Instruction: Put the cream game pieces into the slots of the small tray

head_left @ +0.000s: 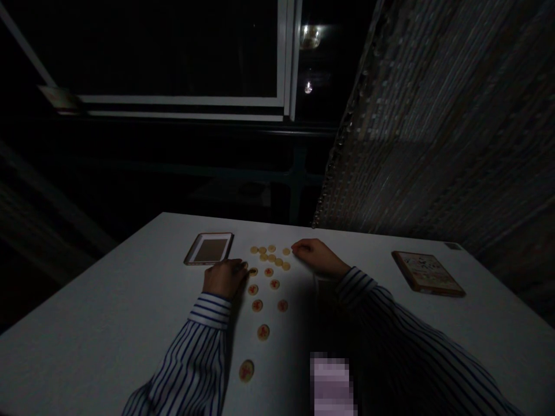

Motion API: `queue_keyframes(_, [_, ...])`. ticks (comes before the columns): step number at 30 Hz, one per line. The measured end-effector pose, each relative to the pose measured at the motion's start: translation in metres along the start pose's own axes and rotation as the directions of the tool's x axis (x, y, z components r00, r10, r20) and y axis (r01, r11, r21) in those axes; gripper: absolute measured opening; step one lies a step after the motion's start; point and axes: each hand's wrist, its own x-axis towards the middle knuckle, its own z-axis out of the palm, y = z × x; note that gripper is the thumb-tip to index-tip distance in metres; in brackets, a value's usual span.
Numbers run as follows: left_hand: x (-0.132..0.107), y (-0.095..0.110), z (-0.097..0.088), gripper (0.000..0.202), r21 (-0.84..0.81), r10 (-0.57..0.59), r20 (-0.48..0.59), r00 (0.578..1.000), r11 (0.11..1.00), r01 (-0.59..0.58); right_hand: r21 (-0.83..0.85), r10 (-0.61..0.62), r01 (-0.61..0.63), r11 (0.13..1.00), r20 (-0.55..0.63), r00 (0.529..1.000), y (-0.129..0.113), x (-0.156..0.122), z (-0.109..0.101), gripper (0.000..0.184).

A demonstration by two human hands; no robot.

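Both my hands rest on a white table [108, 323] in dim light, in striped sleeves. Several round tan game pieces with red marks [269, 271] lie between them, some in a cluster at the far side and some in a loose line running toward me, down to one near piece [246, 370]. My left hand [224, 278] lies knuckles up with fingers curled, its fingertips touching a piece [253, 271]. My right hand [316, 256] is curled, its fingertips pinched beside a piece [287, 251] at the cluster's right edge. What the fingers hold is too dark to make out.
A white tablet-like device [208, 248] lies face up just beyond my left hand. An orange flat box [427, 274] lies at the table's right. A curtain [437, 115] hangs at the right, and a dark window with a white frame [286, 63] stands behind.
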Motion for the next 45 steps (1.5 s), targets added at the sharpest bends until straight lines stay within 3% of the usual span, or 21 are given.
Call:
queue_keyframes(10, [-0.056,-0.011,-0.004,0.032,-0.171,0.199,-0.065,0.978,0.963,-0.207,-0.096,-0.004,0.005,0.995,0.016,1.000,-0.010,-0.009,0.008,0.026])
queue_keyframes(15, [-0.090,-0.010,-0.008,0.033,-0.252,0.310,-0.019,0.951,0.919,-0.304,-0.182,-0.044,0.052,0.982,0.044,0.998,-0.014,-0.013,0.009,0.025])
queue_keyframes(18, [-0.112,-0.007,-0.009,0.034,-0.298,0.414,0.082,0.907,0.878,-0.374,-0.196,-0.045,0.055,0.979,0.056,0.997,-0.017,-0.016,0.009,0.025])
queue_keyframes(24, [-0.143,-0.008,0.001,0.044,-0.284,0.421,0.136,0.897,0.884,-0.372,-0.220,-0.052,0.063,0.973,0.054,0.997,-0.018,-0.020,0.011,0.025])
queue_keyframes(32, [-0.142,-0.008,0.007,0.027,-0.258,0.373,0.112,0.921,0.906,-0.335,-0.238,-0.036,0.051,0.970,0.066,0.997,-0.023,-0.024,0.009,0.026])
queue_keyframes(39, [-0.118,-0.007,0.005,0.027,-0.138,0.232,0.038,0.972,0.965,-0.225,-0.253,-0.011,0.025,0.967,0.059,0.998,-0.019,-0.025,0.008,0.026])
queue_keyframes(45, [-0.100,-0.003,0.007,0.026,-0.063,0.181,0.041,0.983,0.982,-0.178,-0.250,0.012,0.006,0.968,0.070,0.997,-0.013,-0.023,0.011,0.027])
